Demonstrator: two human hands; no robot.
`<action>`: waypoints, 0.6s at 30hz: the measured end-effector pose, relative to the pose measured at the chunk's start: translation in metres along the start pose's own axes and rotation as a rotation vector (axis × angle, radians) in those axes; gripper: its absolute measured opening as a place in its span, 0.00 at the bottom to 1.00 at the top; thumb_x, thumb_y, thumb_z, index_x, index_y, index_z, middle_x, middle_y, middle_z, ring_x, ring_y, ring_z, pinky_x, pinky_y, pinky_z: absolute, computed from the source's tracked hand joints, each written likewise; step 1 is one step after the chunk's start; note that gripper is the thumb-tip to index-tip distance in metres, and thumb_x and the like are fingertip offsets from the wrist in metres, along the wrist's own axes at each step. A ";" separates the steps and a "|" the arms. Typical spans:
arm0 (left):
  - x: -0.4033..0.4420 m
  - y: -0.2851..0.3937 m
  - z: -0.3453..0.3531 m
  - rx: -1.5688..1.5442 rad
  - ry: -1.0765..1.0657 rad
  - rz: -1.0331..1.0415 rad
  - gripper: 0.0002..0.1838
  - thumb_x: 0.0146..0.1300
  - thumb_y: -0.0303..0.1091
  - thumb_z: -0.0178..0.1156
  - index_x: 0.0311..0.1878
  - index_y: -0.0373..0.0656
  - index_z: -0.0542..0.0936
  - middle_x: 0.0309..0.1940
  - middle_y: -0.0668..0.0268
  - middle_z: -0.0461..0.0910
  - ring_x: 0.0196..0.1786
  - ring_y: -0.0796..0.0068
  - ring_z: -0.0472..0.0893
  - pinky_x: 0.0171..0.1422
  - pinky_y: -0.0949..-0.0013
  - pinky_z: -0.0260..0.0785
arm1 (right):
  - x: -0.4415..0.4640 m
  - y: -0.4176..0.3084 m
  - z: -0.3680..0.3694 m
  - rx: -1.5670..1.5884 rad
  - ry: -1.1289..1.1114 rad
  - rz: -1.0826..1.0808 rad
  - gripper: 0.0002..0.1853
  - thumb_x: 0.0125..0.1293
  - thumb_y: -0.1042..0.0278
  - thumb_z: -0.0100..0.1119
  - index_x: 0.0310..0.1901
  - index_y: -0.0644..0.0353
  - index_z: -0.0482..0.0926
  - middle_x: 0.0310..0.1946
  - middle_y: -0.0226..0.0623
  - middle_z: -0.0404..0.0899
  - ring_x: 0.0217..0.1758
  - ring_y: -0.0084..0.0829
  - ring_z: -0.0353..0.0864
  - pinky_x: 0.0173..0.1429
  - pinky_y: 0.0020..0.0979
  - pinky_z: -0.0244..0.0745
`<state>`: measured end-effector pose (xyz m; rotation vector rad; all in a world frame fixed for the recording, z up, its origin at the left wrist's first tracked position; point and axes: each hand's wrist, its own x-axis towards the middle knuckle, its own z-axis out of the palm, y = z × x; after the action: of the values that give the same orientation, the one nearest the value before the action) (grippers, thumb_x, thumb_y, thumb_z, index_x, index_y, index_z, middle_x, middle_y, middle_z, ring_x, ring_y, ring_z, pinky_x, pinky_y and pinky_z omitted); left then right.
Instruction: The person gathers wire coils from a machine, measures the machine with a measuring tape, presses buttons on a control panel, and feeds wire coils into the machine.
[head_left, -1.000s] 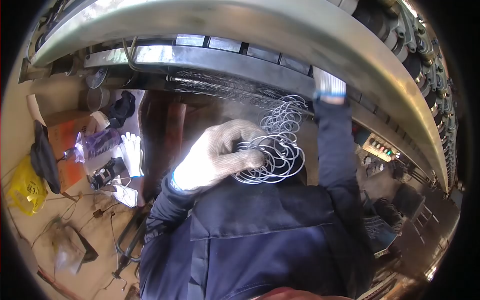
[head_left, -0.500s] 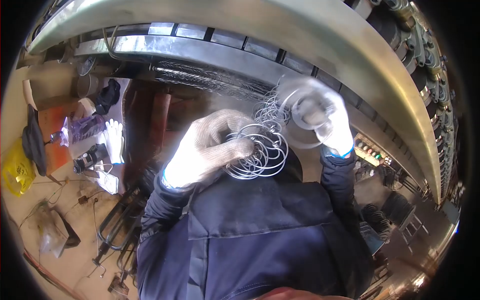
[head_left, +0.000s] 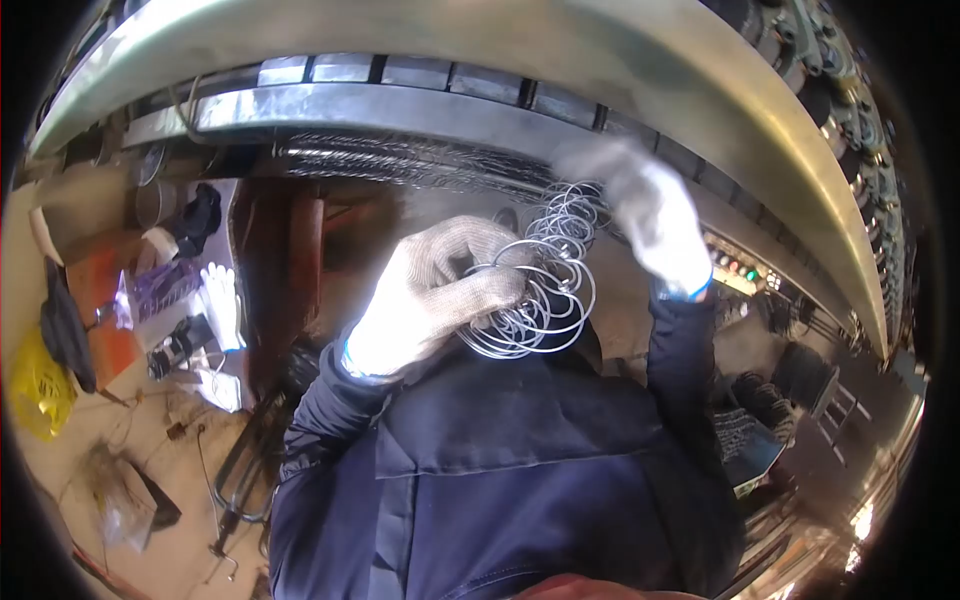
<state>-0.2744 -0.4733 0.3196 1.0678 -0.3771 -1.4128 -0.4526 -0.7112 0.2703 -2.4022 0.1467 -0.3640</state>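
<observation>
Gloved in white knit, my left hand (head_left: 440, 290) is closed on a bunch of metal wire springs (head_left: 555, 310), thumb and fingers pinching the rings. The linked coils run from it up and to the right toward the machine. My right hand (head_left: 650, 215), also in a white glove, is raised by the far end of the coils. Motion smears its fingers, so whether they hold anything cannot be made out. Just beyond both hands lies a long row of wire coils (head_left: 400, 165) under the machine's metal rail (head_left: 400, 107).
A large curved metal beam (head_left: 480, 40) spans the top. At the left are spare white gloves (head_left: 220, 305), a yellow bag (head_left: 42, 385) and a purple-tinted plastic item (head_left: 160, 290). A panel with lit buttons (head_left: 738, 268) stands at the right, above a stool (head_left: 845, 410).
My right hand came back from the machine's rail, passed near the coils with a blurred ring-shaped piece, and is now raised up and forward again. My left hand stays on the springs.
</observation>
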 end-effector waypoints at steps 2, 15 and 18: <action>0.006 -0.002 -0.003 0.019 -0.034 0.002 0.17 0.67 0.32 0.76 0.53 0.34 0.84 0.41 0.65 0.88 0.41 0.82 0.83 0.46 0.75 0.75 | 0.005 -0.040 0.000 0.348 -0.108 0.025 0.19 0.78 0.52 0.59 0.56 0.60 0.84 0.57 0.43 0.85 0.62 0.46 0.83 0.69 0.44 0.77; 0.004 -0.043 0.053 0.111 0.055 0.068 0.12 0.69 0.27 0.70 0.51 0.33 0.84 0.42 0.65 0.86 0.43 0.81 0.82 0.50 0.73 0.76 | -0.009 0.141 -0.013 -1.170 0.457 0.013 0.15 0.72 0.64 0.59 0.54 0.62 0.86 0.50 0.50 0.87 0.54 0.49 0.86 0.58 0.49 0.81; -0.001 -0.054 0.070 0.042 0.157 -0.024 0.12 0.70 0.27 0.70 0.52 0.33 0.83 0.41 0.65 0.85 0.43 0.81 0.82 0.50 0.72 0.76 | -0.032 0.119 -0.028 -1.121 0.415 0.019 0.14 0.69 0.68 0.62 0.52 0.63 0.86 0.46 0.49 0.86 0.50 0.48 0.86 0.52 0.47 0.82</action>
<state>-0.3608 -0.4881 0.3145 1.2118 -0.2819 -1.3373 -0.4927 -0.8121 0.2046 -3.3603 0.7187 -0.9643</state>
